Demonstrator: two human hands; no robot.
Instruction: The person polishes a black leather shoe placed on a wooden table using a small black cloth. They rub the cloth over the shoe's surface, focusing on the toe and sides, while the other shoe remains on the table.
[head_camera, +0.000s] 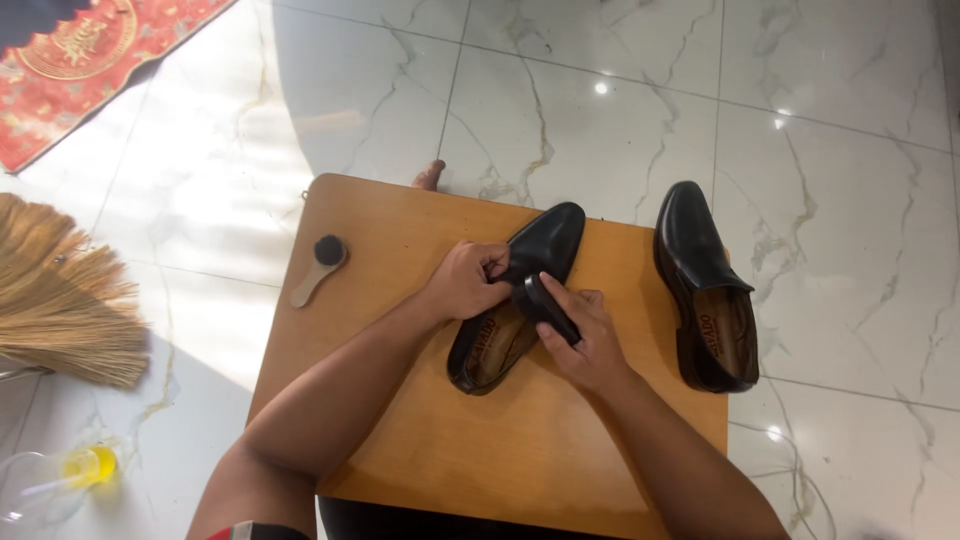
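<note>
left hand (465, 282) grip clamps black shoe (520, 295) — right hand (580, 335) grips brush (545, 305), seemingly on shoe's rim

Two black shoes (517, 300) (705, 290) are lying at twelve and two o'clock, two brushes (547, 305) (320, 267) at centre and ten

Small wooden table (420, 440), orange-brown top, rounded corners, stood on a white marble-patterned tile floor (820, 100). On the table: one black leather shoe (545, 245) near the middle, toe pointing away; a second black shoe (700, 270) at the right edge, partly overhanging; a wooden-handled round brush (322, 262) at the left edge. On the floor: straw broom (60, 300), red patterned mat (70, 70).
</note>
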